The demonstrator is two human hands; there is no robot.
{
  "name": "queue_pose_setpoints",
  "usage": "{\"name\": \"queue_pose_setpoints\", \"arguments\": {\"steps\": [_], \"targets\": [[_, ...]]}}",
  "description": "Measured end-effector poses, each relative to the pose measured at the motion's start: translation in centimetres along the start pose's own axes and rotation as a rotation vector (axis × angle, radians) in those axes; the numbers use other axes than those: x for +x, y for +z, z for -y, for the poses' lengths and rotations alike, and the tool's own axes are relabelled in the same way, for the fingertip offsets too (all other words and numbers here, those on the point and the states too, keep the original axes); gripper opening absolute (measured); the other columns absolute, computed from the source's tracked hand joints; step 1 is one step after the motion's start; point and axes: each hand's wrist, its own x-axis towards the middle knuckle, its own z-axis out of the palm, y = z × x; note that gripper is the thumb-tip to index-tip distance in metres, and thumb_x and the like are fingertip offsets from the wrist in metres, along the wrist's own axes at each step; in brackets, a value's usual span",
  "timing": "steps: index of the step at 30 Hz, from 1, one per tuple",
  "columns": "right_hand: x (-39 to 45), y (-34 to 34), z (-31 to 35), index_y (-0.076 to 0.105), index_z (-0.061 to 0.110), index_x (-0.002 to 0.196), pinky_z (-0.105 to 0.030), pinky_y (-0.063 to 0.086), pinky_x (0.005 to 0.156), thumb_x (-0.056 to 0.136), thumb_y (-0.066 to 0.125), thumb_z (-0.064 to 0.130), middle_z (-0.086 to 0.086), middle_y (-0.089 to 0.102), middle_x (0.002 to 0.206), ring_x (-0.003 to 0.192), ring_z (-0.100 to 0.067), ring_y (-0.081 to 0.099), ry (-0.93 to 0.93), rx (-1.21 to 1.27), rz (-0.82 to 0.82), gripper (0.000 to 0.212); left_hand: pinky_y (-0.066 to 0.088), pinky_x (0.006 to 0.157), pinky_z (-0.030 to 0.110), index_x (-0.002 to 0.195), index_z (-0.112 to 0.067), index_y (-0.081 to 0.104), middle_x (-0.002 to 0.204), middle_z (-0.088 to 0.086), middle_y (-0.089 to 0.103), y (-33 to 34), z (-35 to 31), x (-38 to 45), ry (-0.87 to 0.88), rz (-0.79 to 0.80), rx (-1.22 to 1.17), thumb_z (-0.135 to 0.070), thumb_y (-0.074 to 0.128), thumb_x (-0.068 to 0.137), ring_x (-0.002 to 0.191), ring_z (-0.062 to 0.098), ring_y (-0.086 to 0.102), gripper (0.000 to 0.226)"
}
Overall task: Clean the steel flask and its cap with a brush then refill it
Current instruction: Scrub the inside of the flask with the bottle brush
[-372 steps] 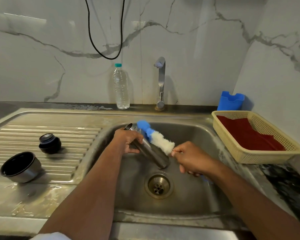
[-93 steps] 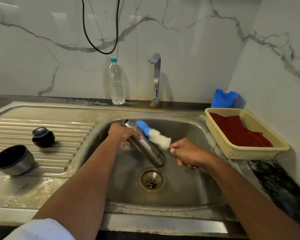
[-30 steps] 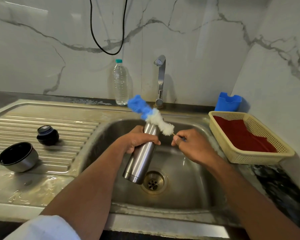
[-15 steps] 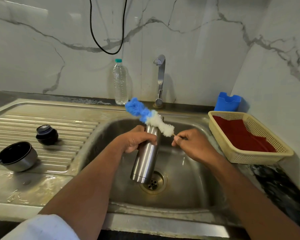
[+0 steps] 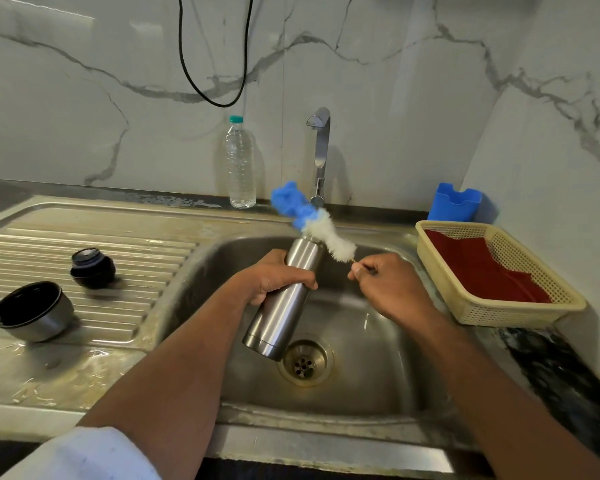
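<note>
Over the sink basin: both forearms are seen reaching in from the near edge; a white sleeve (image 5: 84,455) is cut off at the bottom left corner of the view.
Left hand (image 5: 278,280): curled round the upper body of the steel flask (image 5: 284,299); most of the fingers are hidden behind the flask, only the tips being seen wrapped round its right side.
Steel flask: held in the air above the sink (image 5: 378,386), tilted, mouth up and away, base low just beside the drain (image 5: 305,363); the mouth itself is covered by the brush head.
Right hand (image 5: 385,285): closed in a pinch on the thin handle of the brush (image 5: 312,223); nearly all of the handle is hidden inside the hand.
Brush: laid slantwise across the flask mouth, its white part touching the rim, its blue tip past the flask toward the tap; whether any bristle is inside the mouth cannot be told.
Drainboard, left of the basin: a steel cup (image 5: 32,311) with a dark inside is lying tilted near the left edge; the dark cap (image 5: 92,268) is standing further back, apart from the cup.
Right edge of the sink: a cream basket (image 5: 440,271) with a red cloth (image 5: 482,271) in it.
Back edge: a clear plastic bottle (image 5: 240,164) is upright just left of the tap (image 5: 321,150); the tap base is partly hidden by the blue brush tip.
Far right corner: a blue holder (image 5: 454,202), its lower part hidden behind the basket.
Wall: a black cable (image 5: 215,98) hangs in a loop, its ends cut off at the top.
</note>
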Motion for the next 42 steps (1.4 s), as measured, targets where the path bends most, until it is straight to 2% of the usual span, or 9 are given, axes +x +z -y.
{"name": "queue_pose_setpoints", "arguments": {"steps": [3, 6, 10, 14, 20, 29, 35, 39, 42], "targets": [[0.0, -0.1, 0.0, 0.082, 0.026, 0.090, -0.028, 0.049, 0.072, 0.104, 0.061, 0.029, 0.013, 0.073, 0.085, 0.082, -0.004, 0.065, 0.016, 0.085, 0.078, 0.025, 0.062, 0.090, 0.055, 0.128, -0.015, 0.050, 0.116, 0.021, 0.072, -0.1, 0.2, 0.2, -0.014, 0.024, -0.017, -0.025, 0.096, 0.050, 0.105, 0.036, 0.074, 0.091], [0.0, -0.2, -0.2, 0.080, 0.027, 0.088, -0.033, 0.054, 0.076, 0.104, 0.061, 0.033, 0.009, 0.073, 0.083, 0.080, -0.008, 0.066, 0.014, 0.025, -0.002, 0.026, 0.060, 0.081, 0.042, 0.127, -0.016, 0.045, 0.114, 0.017, 0.064, -0.2, 0.1, -0.2, -0.017, 0.038, -0.071, -0.015, 0.090, 0.070, 0.099, 0.029, 0.068, 0.072], [-0.1, 0.0, -0.1, 0.081, 0.029, 0.092, -0.031, 0.052, 0.080, 0.104, 0.060, 0.032, 0.014, 0.072, 0.087, 0.087, -0.005, 0.066, 0.014, 0.059, 0.103, 0.024, 0.054, 0.086, 0.040, 0.121, -0.016, 0.047, 0.115, 0.017, 0.058, -0.1, 0.1, -0.3, -0.013, 0.071, -0.141, -0.020, 0.078, 0.062, 0.099, 0.026, 0.061, 0.067], [0.1, -0.3, 0.0, 0.080, 0.030, 0.097, -0.034, 0.055, 0.080, 0.104, 0.060, 0.034, 0.014, 0.071, 0.084, 0.082, -0.006, 0.065, 0.017, 0.038, -0.014, 0.022, 0.058, 0.083, 0.040, 0.127, -0.012, 0.049, 0.111, 0.015, 0.061, -0.1, 0.3, 0.1, 0.018, 0.056, -0.077, -0.007, 0.080, 0.083, 0.097, 0.026, 0.064, 0.054], [-0.1, -0.7, 0.0, 0.081, 0.027, 0.098, -0.034, 0.056, 0.079, 0.104, 0.061, 0.031, 0.009, 0.074, 0.088, 0.086, -0.008, 0.068, -0.023, 0.039, -0.012, 0.021, 0.061, 0.085, 0.044, 0.131, -0.014, 0.050, 0.118, 0.016, 0.065, -0.2, 0.2, 0.2, 0.008, 0.006, 0.016, -0.025, 0.094, 0.063, 0.105, 0.031, 0.069, 0.082], [-0.3, -1.1, 0.3, 0.082, 0.026, 0.101, -0.024, 0.047, 0.074, 0.104, 0.062, 0.029, 0.015, 0.073, 0.092, 0.084, -0.001, 0.063, 0.002, 0.061, 0.077, 0.021, 0.061, 0.087, 0.047, 0.131, -0.018, 0.043, 0.119, 0.016, 0.062, -0.2, 0.4, 0.3, -0.034, -0.009, 0.012, -0.017, 0.091, 0.072, 0.106, 0.032, 0.068, 0.076], [-0.3, -0.9, 0.2, 0.082, 0.026, 0.102, -0.030, 0.052, 0.087, 0.104, 0.061, 0.029, 0.011, 0.074, 0.098, 0.095, -0.003, 0.065, 0.017, 0.064, 0.098, 0.021, 0.057, 0.078, 0.040, 0.128, -0.016, 0.044, 0.113, 0.016, 0.059, -0.1, 0.3, 0.0, -0.027, 0.010, -0.062, -0.016, 0.082, 0.079, 0.098, 0.027, 0.063, 0.063], [-0.2, -1.2, 0.1, 0.081, 0.022, 0.104, -0.041, 0.056, 0.095, 0.105, 0.059, 0.029, 0.002, 0.077, 0.103, 0.099, -0.015, 0.069, 0.037, 0.051, 0.003, 0.023, 0.057, 0.089, 0.045, 0.131, -0.010, 0.049, 0.113, 0.017, 0.062, 0.2, 0.0, -0.2, 0.008, 0.007, -0.060, -0.029, 0.081, 0.056, 0.098, 0.028, 0.064, 0.083], [-0.3, -1.0, 0.0, 0.082, 0.025, 0.102, -0.037, 0.056, 0.095, 0.104, 0.061, 0.028, 0.009, 0.076, 0.103, 0.100, -0.009, 0.068, 0.032, 0.081, 0.083, 0.022, 0.059, 0.087, 0.040, 0.132, -0.013, 0.047, 0.116, 0.014, 0.061, 0.1, 0.2, 0.1, 0.032, -0.011, -0.038, -0.025, 0.083, 0.072, 0.102, 0.026, 0.064, 0.071]]}}
